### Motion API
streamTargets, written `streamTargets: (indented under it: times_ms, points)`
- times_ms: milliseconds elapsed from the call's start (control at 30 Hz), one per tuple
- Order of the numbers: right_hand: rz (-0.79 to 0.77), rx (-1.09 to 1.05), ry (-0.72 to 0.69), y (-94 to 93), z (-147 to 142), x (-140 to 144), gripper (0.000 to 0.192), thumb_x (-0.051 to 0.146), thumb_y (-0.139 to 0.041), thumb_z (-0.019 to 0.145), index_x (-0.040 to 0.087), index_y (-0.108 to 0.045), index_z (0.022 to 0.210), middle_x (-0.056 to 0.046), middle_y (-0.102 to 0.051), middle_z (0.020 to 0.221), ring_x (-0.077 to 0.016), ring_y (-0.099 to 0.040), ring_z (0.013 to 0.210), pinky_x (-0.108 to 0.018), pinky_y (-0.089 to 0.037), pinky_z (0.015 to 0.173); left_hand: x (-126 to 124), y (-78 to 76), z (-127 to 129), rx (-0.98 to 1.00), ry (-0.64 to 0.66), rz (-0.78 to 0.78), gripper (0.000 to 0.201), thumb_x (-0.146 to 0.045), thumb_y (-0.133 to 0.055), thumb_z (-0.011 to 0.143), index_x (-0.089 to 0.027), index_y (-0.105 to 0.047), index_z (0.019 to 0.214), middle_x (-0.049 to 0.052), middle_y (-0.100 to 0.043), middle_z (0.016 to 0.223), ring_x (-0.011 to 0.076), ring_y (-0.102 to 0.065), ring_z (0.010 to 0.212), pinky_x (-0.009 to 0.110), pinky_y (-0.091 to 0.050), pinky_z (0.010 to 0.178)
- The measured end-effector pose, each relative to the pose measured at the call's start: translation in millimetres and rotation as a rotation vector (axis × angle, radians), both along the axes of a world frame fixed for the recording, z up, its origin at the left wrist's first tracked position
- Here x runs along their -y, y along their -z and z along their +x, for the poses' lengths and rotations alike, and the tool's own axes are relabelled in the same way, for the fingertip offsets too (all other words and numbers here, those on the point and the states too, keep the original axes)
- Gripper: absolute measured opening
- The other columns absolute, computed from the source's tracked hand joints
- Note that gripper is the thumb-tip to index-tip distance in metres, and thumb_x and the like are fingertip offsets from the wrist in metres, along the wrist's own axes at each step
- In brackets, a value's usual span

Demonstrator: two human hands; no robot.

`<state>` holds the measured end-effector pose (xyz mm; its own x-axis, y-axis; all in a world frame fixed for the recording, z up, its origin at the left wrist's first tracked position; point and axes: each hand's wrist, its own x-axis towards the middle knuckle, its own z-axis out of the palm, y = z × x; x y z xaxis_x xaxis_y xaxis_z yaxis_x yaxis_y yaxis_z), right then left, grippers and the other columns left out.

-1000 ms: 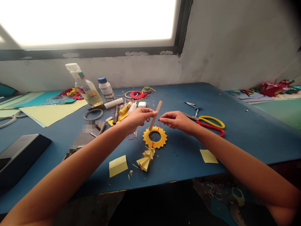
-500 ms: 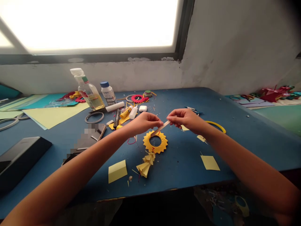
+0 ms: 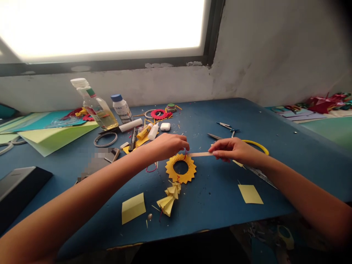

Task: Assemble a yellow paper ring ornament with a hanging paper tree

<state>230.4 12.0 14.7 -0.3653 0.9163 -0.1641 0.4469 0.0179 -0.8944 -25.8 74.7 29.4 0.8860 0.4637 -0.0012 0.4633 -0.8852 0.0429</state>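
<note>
Head view: the left hand point(image 3: 167, 145) pinched one end of a wooden stick point(image 3: 200, 154) and the right hand point(image 3: 233, 149) pinched the other, the stick lying level just above the top rim of a yellow paper ring point(image 3: 180, 168) on the blue table point(image 3: 209, 190). Behind stood a bright window point(image 3: 104, 25) in a scuffed white wall point(image 3: 275, 51). Bottles point(image 3: 95, 104), pale yellow paper squares point(image 3: 133, 207), and yellow-handled scissors point(image 3: 254, 143) lay scattered on the tabletop.

A craft workroom; blue table point(image 3: 275, 121) strewn with scissors point(image 3: 247, 145), glue point(image 3: 144, 131), coloured paper point(image 3: 55, 135).
</note>
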Motion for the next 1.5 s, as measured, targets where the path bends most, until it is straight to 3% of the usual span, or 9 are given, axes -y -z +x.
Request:
streamTargets:
  times_ms: [167, 533, 733, 933, 1333, 1500]
  points:
    - [-0.011, 0.065, -0.116, -0.1, -1.4, 1.7, 0.027, 0.039, -0.063, 0.077, 0.017, -0.069, 0.091, -0.001, -0.06, 0.072, -0.0095, -0.05, 0.06, -0.024, -0.041, 0.054, -1.6, -4.8, 5.1, -0.112, 0.1, 0.095, 0.026, -0.011, -0.051, 0.083, -0.025, -0.066, 0.099, 0.003, -0.064, 0.102, 0.0116, -0.058, 0.07, 0.026, -0.025, 0.051]
    - [-0.017, 0.098, -0.114, 1.5, -3.6, 3.4, 0.025, 0.036, -0.06, 0.076, 0.016, -0.067, 0.091, -0.001, -0.06, 0.072, -0.0102, -0.052, 0.059, -0.024, -0.04, 0.053, -2.7, 2.4, 3.5, -0.133, 0.115, 0.139, 0.013, -0.018, -0.048, 0.089, -0.021, -0.061, 0.093, 0.003, -0.062, 0.094, 0.0116, -0.057, 0.069, 0.025, -0.026, 0.049]
    - [0.01, 0.109, -0.113, 5.1, -3.2, 3.0, 0.023, 0.035, -0.06, 0.076, 0.018, -0.068, 0.09, 0.0, -0.061, 0.072, -0.0107, -0.053, 0.059, -0.024, -0.042, 0.053, 1.9, 4.2, -3.0, -0.064, 0.019, 0.046, 0.018, -0.027, -0.044, 0.091, -0.023, -0.061, 0.096, 0.001, -0.062, 0.1, 0.0133, -0.06, 0.076, 0.025, -0.033, 0.055]
    - [0.003, 0.113, -0.087, 3.8, -4.6, 4.6, 0.022, 0.035, -0.06, 0.075, 0.018, -0.068, 0.087, 0.0, -0.059, 0.071, -0.0106, -0.053, 0.059, -0.023, -0.042, 0.052, 11.2, 6.3, -4.8, 0.064, -0.186, -0.048, 0.019, -0.036, -0.049, 0.086, -0.023, -0.063, 0.091, -0.001, -0.064, 0.096, 0.0106, -0.054, 0.063, 0.025, -0.032, 0.052]
    - [-0.001, 0.076, -0.088, 1.6, -3.7, 5.8, 0.025, 0.039, -0.062, 0.076, 0.017, -0.067, 0.087, 0.0, -0.057, 0.068, -0.0097, -0.05, 0.058, -0.023, -0.038, 0.051, 23.0, 23.5, -7.0, 0.26, -0.343, -0.067, 0.021, -0.038, -0.054, 0.083, -0.021, -0.065, 0.083, 0.001, -0.064, 0.086, 0.013, -0.056, 0.068, 0.025, -0.035, 0.056]
    - [0.066, 0.052, -0.005, 4.6, 1.1, 4.3, 0.028, 0.043, -0.063, 0.076, 0.018, -0.067, 0.088, -0.001, -0.059, 0.07, -0.01, -0.049, 0.058, -0.024, -0.038, 0.05, 32.5, 28.9, -4.6, 0.362, -0.419, -0.011, 0.021, -0.038, -0.055, 0.083, -0.02, -0.066, 0.08, 0.001, -0.065, 0.087, 0.0124, -0.056, 0.068, 0.025, -0.037, 0.058]
